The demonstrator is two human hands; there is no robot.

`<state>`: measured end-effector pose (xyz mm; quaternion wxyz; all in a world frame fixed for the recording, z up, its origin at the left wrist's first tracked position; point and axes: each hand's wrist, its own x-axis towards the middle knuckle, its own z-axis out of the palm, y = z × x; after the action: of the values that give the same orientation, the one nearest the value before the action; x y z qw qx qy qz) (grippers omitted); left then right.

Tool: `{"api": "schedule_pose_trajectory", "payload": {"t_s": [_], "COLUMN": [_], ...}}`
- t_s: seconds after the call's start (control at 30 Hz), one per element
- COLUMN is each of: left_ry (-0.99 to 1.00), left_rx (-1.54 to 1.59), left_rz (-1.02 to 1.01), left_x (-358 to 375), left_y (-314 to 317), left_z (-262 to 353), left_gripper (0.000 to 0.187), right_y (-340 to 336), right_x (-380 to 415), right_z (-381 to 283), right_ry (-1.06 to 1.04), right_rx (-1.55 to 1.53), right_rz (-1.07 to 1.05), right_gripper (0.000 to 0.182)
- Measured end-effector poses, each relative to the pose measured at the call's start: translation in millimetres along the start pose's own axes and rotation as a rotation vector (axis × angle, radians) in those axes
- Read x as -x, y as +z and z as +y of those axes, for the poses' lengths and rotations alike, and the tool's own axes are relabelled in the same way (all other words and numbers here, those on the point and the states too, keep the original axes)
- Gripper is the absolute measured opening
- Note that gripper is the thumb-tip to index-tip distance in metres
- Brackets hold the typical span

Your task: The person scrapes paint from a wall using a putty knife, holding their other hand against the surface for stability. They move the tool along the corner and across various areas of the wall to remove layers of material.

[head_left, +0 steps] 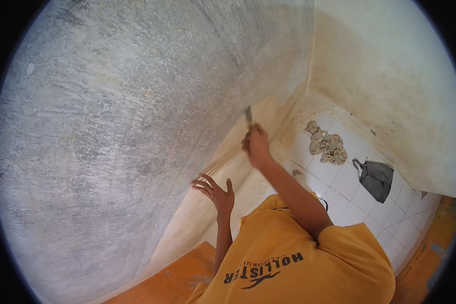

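The yellow shirt fills the lower frame, hiding the torso. The right hand is clenched around a scraper, handle concealed, blade against the grey wall. The left hand, fingers spread, presses the wall below, well apart from the scraper.

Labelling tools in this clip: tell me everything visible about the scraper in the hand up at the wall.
The scraper is a small, narrow tool with a flat grey blade that looks like metal. Only the blade shows; the handle is hidden inside the right hand, which is closed around it. It points up and slightly left, its tip against the wall, just where the bare grey surface meets the remaining cream coating, near the corner. It is too small to tell wear or markings. The left hand does not touch it.
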<state>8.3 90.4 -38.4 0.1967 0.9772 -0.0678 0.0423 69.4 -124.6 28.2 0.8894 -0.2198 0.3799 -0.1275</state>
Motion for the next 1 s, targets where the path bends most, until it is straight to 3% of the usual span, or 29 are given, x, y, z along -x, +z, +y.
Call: {"api": "schedule_pose_trajectory", "payload": {"t_s": [0.03, 0.1, 0.27, 0.3, 0.4, 0.43, 0.53, 0.63, 0.83, 0.9, 1.0], "left_ry": [0.014, 0.047, -0.025, -0.032, 0.038, 0.048, 0.048, 0.041, 0.061, 0.031, 0.035], "left_rx": [0.005, 0.023, 0.058, 0.074, 0.134, 0.161, 0.209, 0.269, 0.357, 0.410, 0.266], "left_rz": [0.015, 0.045, 0.027, 0.038, 0.032, 0.026, 0.011, 0.016, 0.021, 0.033, 0.053], "left_x": [0.8, -0.3, -4.1, -4.8, -10.5, -14.9, -18.8, -24.6, -37.4, -37.3, -38.1], "left_y": [-1.1, -0.4, 6.5, 9.3, 12.0, 17.3, 23.1, 31.0, 44.3, 47.1, 54.1], "left_z": [0.9, 5.8, 13.7, 17.8, 41.6, 48.8, 63.8, 83.1, 101.5, 105.4, 101.8], "left_gripper": [0.107, 0.108, 0.107, 0.107, 0.107, 0.108, 0.109, 0.109, 0.108, 0.108, 0.109], "right_y": [-16.6, -29.5, -8.6, -6.7, -51.6, -39.6, -39.1, -46.9, -41.1, -65.8, -59.5], "right_x": [-36.8, -58.1, -4.1, -27.4, -106.2, -77.9, -47.2, -77.9, -63.9, -115.5, -101.6], "right_z": [3.6, -9.7, -19.5, -15.7, -22.6, -31.2, -41.5, -53.2, -55.4, -47.8, -60.6], "right_ry": [-0.092, -0.054, 0.072, -0.026, 0.019, 0.014, 0.131, 0.136, 0.164, 0.157, 0.164], "right_rx": [-0.008, -0.007, 0.008, 0.017, -0.068, -0.032, -0.089, -0.132, -0.085, -0.093, -0.052], "right_rz": [-0.031, -0.064, -0.121, 0.059, -0.129, -0.104, -0.228, -0.202, -0.163, -0.165, -0.158], "right_gripper": [0.015, 0.015, 0.016, 0.015, 0.020, 0.014, 0.017, 0.015, 0.018, 0.016, 0.015]}}
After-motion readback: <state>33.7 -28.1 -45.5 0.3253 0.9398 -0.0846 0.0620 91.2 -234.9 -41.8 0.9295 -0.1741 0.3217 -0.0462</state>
